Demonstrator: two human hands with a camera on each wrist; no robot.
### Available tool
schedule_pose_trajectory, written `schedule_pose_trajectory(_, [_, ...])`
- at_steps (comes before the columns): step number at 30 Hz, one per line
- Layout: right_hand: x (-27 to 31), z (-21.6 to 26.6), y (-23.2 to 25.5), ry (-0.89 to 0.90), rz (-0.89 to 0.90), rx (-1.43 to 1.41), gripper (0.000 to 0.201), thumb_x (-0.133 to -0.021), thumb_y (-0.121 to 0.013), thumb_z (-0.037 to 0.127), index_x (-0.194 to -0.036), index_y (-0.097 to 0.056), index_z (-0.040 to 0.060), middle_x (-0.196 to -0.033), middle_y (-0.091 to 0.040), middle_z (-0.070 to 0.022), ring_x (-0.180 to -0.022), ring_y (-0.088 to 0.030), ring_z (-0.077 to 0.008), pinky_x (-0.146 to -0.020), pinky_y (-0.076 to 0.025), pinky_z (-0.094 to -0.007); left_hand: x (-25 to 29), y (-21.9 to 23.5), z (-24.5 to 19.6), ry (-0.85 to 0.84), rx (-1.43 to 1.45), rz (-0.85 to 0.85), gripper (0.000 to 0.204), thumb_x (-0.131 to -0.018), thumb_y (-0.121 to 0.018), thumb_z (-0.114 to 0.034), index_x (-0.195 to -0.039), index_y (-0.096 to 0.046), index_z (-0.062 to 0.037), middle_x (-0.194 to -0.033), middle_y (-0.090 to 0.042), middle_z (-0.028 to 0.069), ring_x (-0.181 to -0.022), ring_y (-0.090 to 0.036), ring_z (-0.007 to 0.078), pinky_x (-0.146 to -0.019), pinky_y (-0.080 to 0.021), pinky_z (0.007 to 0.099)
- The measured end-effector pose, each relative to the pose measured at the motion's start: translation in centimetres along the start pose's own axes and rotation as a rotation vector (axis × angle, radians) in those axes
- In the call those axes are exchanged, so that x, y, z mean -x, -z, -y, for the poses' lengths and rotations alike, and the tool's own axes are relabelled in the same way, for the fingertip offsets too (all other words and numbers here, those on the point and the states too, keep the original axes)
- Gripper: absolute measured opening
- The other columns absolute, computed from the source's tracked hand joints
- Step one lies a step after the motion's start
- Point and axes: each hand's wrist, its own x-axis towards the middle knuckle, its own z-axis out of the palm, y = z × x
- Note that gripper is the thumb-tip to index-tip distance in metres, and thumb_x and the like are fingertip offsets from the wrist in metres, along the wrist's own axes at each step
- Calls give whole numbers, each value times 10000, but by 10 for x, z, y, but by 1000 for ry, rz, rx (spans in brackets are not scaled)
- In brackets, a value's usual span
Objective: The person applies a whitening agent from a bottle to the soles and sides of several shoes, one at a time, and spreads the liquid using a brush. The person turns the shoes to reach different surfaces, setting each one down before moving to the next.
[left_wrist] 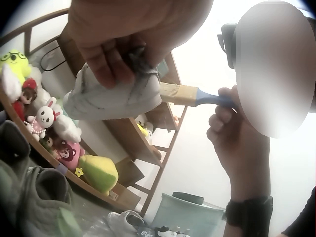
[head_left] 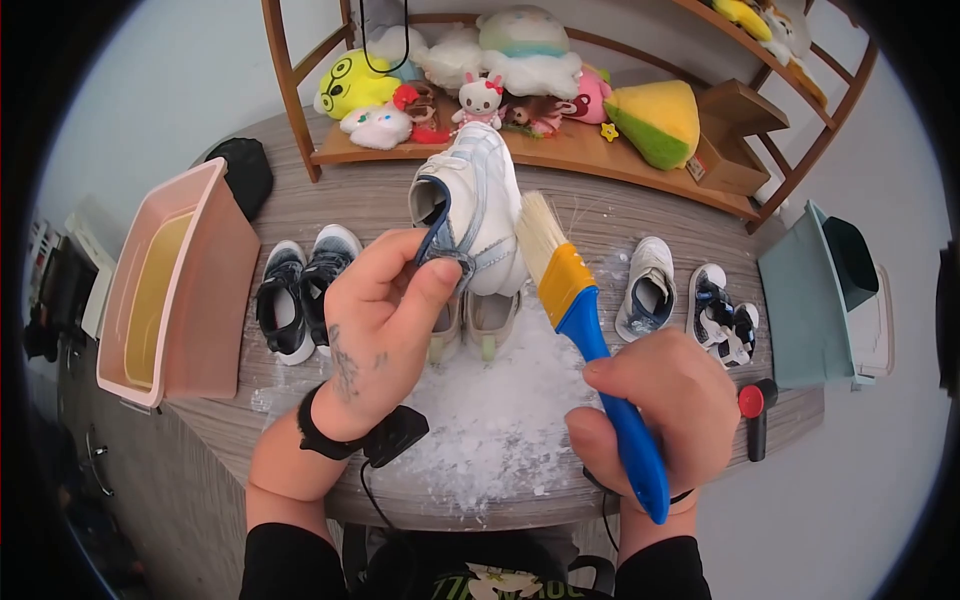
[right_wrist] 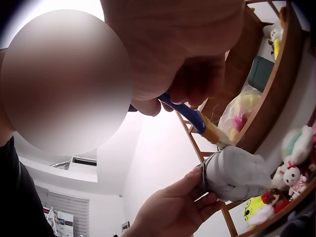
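My left hand [head_left: 385,300] pinches the heel collar of a small white shoe [head_left: 480,215] with grey-blue straps, held up over the table. The toe points away from me, toward the shelf. A paintbrush [head_left: 590,320] with a blue handle, yellow band and pale bristles is gripped in my right hand [head_left: 665,415]. Its bristles are right at the side of the shoe, as the left wrist view shows at the shoe's heel end [left_wrist: 153,94]. Behind and below the held shoe stands a pair of beige shoes [head_left: 492,325], partly hidden by it.
White powder [head_left: 480,430] is strewn over the wood-grain table. Dark shoes [head_left: 285,300] stand at left; a white shoe [head_left: 648,285] and sandals [head_left: 722,320] at right. A pink bin [head_left: 205,300] and a teal bin [head_left: 815,310] flank them. Plush toys fill the shelf [head_left: 560,160] behind.
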Motion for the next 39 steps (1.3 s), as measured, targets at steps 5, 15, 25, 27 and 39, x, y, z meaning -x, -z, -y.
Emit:
schedule_pose_trajectory(5, [1, 5, -2, 25, 84, 7, 305, -703, -841, 135, -970, -704, 81, -693, -604, -30, -549, -583, -209, -468, -440, -309, -4, -3, -3, 57, 161, -71, 213, -984, -637, -142, -1103, -646, 34, -920, -678, 31, -774, -600, 70, -708, -503, 221])
schedule_pose_trajectory(15, [5, 1, -24, 231, 133, 30, 351, -655, -745, 112, -1004, -720, 88, -734, -533, -5, -565, -546, -156, -455, -416, -266, -12, 6, -3, 170, 561, -134, 240, -1021, -571, -247, -1061, -621, -16, -934, -699, 59, -729, -620, 95, -750, -533, 267])
schedule_pose_trajectory(25, [4, -10, -28, 255, 130, -18, 395, -634, -729, 116, -1029, -738, 110, -770, -546, -5, -596, -562, -148, -464, -429, -265, -18, 20, -10, 360, 670, 15, 534, -1078, -286, -336, -1411, -438, 52, -1319, -601, 227, -1233, -596, 311, -1055, -478, 441])
schedule_pose_trajectory(27, [5, -11, -29, 259, 124, -31, 391, -640, -731, 115, -1031, -741, 114, -769, -545, -3, -598, -562, -145, -465, -429, -265, -18, 19, -14, 404, 729, -1, 519, -1080, -288, -330, -1407, -445, 42, -1303, -610, 213, -1190, -611, 289, -1061, -473, 441])
schedule_pose_trajectory(39, [3, -21, -29, 295, 112, -101, 367, -646, -734, 121, -1012, -753, 125, -756, -532, 0, -591, -553, -139, -464, -424, -262, -17, 20, -32, 403, 846, -98, 445, -1081, -356, -312, -1335, -510, 19, -805, -623, 1, -602, -491, 21, -748, -527, 260])
